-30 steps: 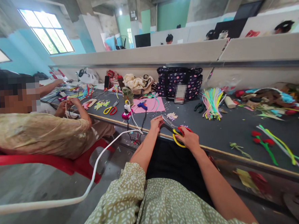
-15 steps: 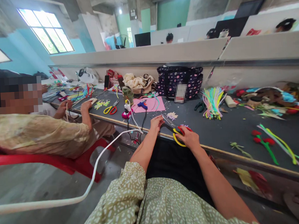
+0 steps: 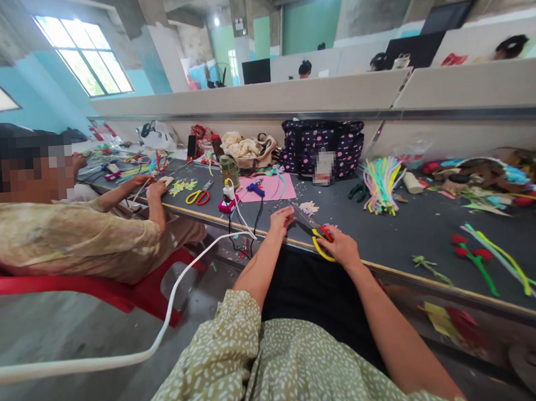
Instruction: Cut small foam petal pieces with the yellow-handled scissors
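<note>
My right hand (image 3: pixel 343 248) is closed round the red and yellow handles of a pair of scissors (image 3: pixel 317 234). The blades point away and to the left, their tips close to my left hand (image 3: pixel 281 221). That hand is closed in a pinch near the table's front edge; whatever lies between its fingertips is too small to make out. Just beyond the blades lies a little heap of pale cut pieces (image 3: pixel 308 208). Behind my left hand, a blue glue gun (image 3: pixel 255 189) rests on a pink sheet (image 3: pixel 276 186).
Left of the sheet are a pink and white power strip (image 3: pixel 227 204) and another pair of scissors (image 3: pixel 198 194). A bundle of coloured pipe cleaners (image 3: pixel 382 184) and red-tipped green stems (image 3: pixel 475 257) lie right. A white cable (image 3: pixel 174 297) crosses beside me. A co-worker (image 3: pixel 70 237) sits left.
The scissors have shifted slightly right, their blades now a little apart from my left fingertips. My left hand has barely moved. The co-worker's hands have come closer together.
</note>
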{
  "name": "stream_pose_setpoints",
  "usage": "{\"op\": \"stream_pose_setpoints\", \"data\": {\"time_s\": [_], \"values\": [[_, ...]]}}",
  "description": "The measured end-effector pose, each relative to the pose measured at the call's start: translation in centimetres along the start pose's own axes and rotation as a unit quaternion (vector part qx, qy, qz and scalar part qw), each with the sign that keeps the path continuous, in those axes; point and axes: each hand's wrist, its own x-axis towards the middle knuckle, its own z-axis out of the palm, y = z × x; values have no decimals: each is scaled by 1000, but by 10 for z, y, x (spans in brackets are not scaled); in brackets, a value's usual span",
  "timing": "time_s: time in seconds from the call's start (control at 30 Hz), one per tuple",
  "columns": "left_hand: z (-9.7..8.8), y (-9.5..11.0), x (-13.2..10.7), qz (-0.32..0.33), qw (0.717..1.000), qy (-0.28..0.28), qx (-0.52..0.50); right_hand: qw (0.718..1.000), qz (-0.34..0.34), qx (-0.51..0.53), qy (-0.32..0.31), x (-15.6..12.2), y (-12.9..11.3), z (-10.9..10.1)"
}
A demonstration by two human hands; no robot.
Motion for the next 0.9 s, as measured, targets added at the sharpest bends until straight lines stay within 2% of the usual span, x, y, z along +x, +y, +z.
{"op": "stream_pose_setpoints", "data": {"time_s": [0.1,0.23,0.37,0.57,0.7,0.9], "values": [[-1,0,0,-3,1000,1,-11,999,34,33,-8,2,0,-2],[-3,0,0,-2,1000,-7,-25,998,49,9,-33,3,-7,-10],[-3,0,-1,2,999,-21,-29,997,59,34,-45,2,-13,-16],[-2,-2,-2,13,1000,-24,-16,998,57,8,-9,-6,-13,-16],[-1,-3,-2,23,999,-18,12,997,79,-11,12,-8,-1,-13],[18,-9,2,61,988,30,139,984,95,151,17,2,22,-10]]}}
